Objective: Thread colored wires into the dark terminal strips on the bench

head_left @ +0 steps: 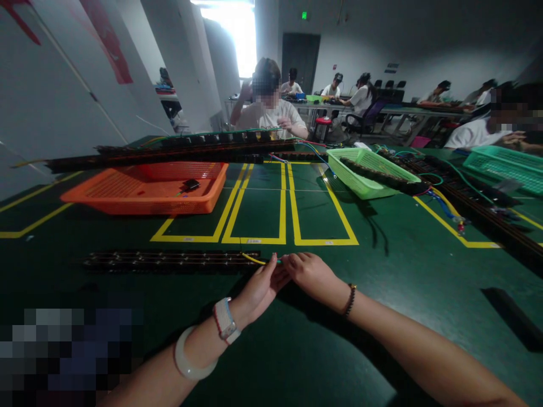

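Observation:
A long black strip point(169, 261) with rows of small shiny contacts lies across the green table in front of me. From its right end a yellow wire point(253, 259) runs to my left hand point(263, 288), which pinches it between thumb and fingers. My right hand point(314, 277) is closed just beside the left fingertips. Between the two hands shows a short green wire piece point(279, 261), gripped by the right fingers. Whether it joins the yellow wire is hidden by my fingers.
An orange basket point(139, 206) holding a small black part stands at left, with long black strips point(178, 152) behind it. A light green basket point(373, 186) carries another strip. More wired strips point(479, 198) and a black piece point(511, 316) lie right. A person point(271, 110) sits opposite.

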Tool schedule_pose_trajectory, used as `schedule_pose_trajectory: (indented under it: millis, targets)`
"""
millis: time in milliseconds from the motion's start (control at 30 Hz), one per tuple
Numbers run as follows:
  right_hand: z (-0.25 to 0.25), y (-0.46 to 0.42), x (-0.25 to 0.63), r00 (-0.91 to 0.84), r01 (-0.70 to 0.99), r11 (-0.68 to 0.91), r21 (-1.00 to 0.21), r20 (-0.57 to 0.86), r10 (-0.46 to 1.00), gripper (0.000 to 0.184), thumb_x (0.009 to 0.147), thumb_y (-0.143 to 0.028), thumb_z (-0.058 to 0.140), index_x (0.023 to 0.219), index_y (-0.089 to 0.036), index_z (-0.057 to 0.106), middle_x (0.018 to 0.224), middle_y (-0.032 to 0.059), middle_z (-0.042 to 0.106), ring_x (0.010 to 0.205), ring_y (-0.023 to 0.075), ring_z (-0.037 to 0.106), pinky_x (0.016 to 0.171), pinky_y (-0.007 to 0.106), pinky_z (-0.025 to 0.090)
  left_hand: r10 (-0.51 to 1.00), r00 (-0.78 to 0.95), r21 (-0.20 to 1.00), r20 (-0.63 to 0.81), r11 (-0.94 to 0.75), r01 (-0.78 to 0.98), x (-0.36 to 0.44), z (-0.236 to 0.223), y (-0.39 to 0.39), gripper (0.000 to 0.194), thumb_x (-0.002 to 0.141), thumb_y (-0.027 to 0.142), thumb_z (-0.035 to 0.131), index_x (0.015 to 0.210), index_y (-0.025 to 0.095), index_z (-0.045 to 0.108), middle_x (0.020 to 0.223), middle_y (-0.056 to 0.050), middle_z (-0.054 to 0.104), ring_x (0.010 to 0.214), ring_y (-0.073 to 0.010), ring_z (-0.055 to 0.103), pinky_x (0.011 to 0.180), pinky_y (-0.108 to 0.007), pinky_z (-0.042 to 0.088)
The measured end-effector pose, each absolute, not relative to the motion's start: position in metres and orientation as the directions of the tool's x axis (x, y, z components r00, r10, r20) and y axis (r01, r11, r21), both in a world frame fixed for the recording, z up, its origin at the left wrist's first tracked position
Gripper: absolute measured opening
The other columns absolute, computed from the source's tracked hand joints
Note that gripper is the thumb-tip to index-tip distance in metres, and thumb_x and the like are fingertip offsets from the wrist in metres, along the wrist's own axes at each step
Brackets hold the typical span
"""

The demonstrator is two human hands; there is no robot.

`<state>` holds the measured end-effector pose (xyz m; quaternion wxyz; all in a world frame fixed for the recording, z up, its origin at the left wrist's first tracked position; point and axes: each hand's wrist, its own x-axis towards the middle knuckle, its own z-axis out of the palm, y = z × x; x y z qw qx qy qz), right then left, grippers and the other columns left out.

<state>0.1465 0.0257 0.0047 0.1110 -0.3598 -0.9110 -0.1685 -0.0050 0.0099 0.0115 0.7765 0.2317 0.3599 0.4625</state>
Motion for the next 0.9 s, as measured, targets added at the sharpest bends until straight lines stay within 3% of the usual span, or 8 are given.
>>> schedule_pose_trajectory:
  millis: [100,267,533,700,900]
  targets:
    - [0.003,0.028,0.148,-0.730,0.675,0.672,0.303,0.402,0.553,0.022,0.093,-0.012,0.042,0.105,-0.008,0.060,0.088,0.0095,0.062,0.074,0.0173,0.057,0.067,0.031,0.046,0.893,0.319,0.708,-0.317,0.447,-0.547,-0.004,0.012,0.010,0.014,0.090,0.021,0.053,0.086,0.011,0.062,0.100,-0.010,0.065,0.104,-0.0181,0.058,0.099,-0.036,0.040]
    - [0.000,0.029,0.152,-0.752,0.632,0.677,0.378,0.512,0.416,0.030,0.095,-0.014,0.038,0.117,-0.008,0.057,0.110,0.0125,0.060,0.093,0.0195,0.055,0.081,0.035,0.045,0.906,0.309,0.719,-0.288,0.418,-0.556,-0.003,0.012,0.010,0.013,0.091,0.018,0.050,0.088,0.012,0.062,0.099,-0.008,0.064,0.100,-0.0159,0.059,0.098,-0.034,0.041]
    - [0.000,0.024,0.155,-0.763,0.556,0.701,0.446,0.609,0.218,0.021,0.092,-0.018,0.045,0.105,-0.016,0.062,0.109,0.0063,0.059,0.106,0.0217,0.048,0.095,0.039,0.037,0.912,0.295,0.679,-0.284,0.409,-0.610,-0.006,0.001,0.016,0.018,0.091,0.015,0.048,0.078,0.012,0.060,0.080,-0.004,0.062,0.074,-0.0104,0.058,0.080,-0.026,0.047]
    - [0.004,0.007,0.144,-0.692,0.676,0.612,0.411,0.640,0.334,0.022,0.088,-0.015,0.049,0.104,-0.012,0.064,0.102,0.0083,0.059,0.092,0.0208,0.049,0.086,0.038,0.041,0.900,0.320,0.623,-0.295,0.435,-0.650,-0.006,0.002,0.016,0.019,0.089,0.014,0.052,0.071,0.012,0.058,0.067,0.000,0.057,0.063,-0.0076,0.055,0.066,-0.020,0.045]
    - [0.007,-0.010,0.135,-0.608,0.779,0.530,0.335,0.611,0.507,0.017,0.085,-0.015,0.054,0.093,-0.011,0.068,0.090,0.0096,0.060,0.081,0.0211,0.048,0.070,0.036,0.041,0.893,0.316,0.680,-0.319,0.448,-0.580,-0.004,0.011,0.012,0.020,0.092,0.019,0.047,0.086,0.010,0.064,0.084,-0.006,0.065,0.075,-0.0096,0.059,0.076,-0.021,0.046]
